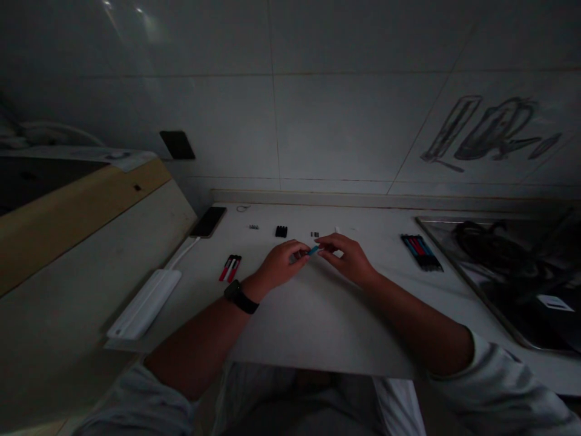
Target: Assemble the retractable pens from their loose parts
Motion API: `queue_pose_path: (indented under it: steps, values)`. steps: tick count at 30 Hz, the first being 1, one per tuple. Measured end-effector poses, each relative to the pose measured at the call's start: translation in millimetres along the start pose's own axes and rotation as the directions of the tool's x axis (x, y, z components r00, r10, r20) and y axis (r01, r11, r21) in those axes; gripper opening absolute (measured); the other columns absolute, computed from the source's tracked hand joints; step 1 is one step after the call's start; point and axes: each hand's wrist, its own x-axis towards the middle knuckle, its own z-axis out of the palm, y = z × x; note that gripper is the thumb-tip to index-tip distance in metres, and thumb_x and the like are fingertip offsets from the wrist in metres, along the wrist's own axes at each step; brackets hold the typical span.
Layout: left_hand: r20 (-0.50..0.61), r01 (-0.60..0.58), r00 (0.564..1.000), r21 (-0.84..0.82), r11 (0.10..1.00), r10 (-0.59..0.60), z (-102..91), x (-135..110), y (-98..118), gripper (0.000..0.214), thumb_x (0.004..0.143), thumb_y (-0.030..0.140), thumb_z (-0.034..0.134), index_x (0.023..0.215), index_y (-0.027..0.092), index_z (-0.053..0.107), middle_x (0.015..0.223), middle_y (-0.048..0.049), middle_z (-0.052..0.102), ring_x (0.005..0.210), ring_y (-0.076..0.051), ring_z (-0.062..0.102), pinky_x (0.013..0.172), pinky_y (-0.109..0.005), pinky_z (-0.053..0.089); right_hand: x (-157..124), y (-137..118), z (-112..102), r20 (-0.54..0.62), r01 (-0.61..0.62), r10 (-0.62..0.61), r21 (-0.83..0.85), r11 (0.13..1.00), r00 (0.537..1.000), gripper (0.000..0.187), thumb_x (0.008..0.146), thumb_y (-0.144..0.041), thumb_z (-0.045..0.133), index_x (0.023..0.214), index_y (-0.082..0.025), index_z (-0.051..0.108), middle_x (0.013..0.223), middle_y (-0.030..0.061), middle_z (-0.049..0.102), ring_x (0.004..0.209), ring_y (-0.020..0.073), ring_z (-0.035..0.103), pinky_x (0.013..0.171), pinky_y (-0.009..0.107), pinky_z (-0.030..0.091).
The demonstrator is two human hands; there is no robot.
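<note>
My left hand (284, 263), with a black watch on its wrist, pinches a small blue stick-shaped piece (313, 250) above the white counter. At the upper right end of that piece, the thumb and forefinger of my right hand (345, 254) close around it. Fingers hide both ends, so its exact kind cannot be made out. Behind the hands lie several small black parts (281, 231), a few tiny dark bits (315, 234) and small metallic pieces (253, 227). Red, black and white slim pieces (230, 267) rest left of my left hand.
A bundle of blue, red and black sticks (421, 252) lies right, beside a metal-rimmed sink or tray (472, 297) holding dark items. On the left are a phone (209, 222), a white power strip-like box (144, 304) and a slanted panel (113, 254). A tiled wall (327, 133) stands behind.
</note>
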Motion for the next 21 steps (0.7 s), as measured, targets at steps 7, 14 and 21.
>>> queue_pose_path:
  steps: [7,14,21]
  values:
    - [0.014,-0.018,1.000,-0.054,0.998,0.019,1.2,-1.0,1.7,0.013,0.093,0.023,0.069,0.106,0.021,0.070,0.101,-0.0058,0.071,0.091,-0.019,0.066,0.086,-0.035,0.052,1.7,-3.9,1.7,0.069,-0.068,0.059,0.148,0.987,0.996,0.017,0.095,-0.040,0.069,0.101,-0.025,0.073,0.098,0.0055,0.071,0.087,0.0180,0.070,0.075,0.032,0.060]
    - [-0.120,0.069,0.990,0.003,0.998,-0.068,-3.7,-1.1,-6.8,0.024,0.098,0.029,0.065,0.120,0.020,0.065,0.115,-0.0092,0.070,0.096,-0.020,0.066,0.090,-0.039,0.053,7.1,-1.4,-21.8,-0.141,-0.079,0.076,-0.021,0.997,0.987,0.020,0.095,-0.044,0.067,0.101,-0.026,0.070,0.102,0.0073,0.072,0.092,0.0225,0.069,0.086,0.040,0.060]
    - [-0.355,0.122,0.926,-0.051,0.991,-0.132,-31.3,5.8,-17.3,0.023,0.095,0.024,0.065,0.118,0.019,0.066,0.114,-0.0098,0.070,0.097,-0.019,0.066,0.094,-0.037,0.053,5.8,12.0,-24.8,-0.136,-0.186,0.208,0.157,0.970,0.969,0.028,0.092,-0.050,0.070,0.102,-0.025,0.068,0.095,0.0056,0.070,0.085,0.0205,0.070,0.075,0.033,0.058]
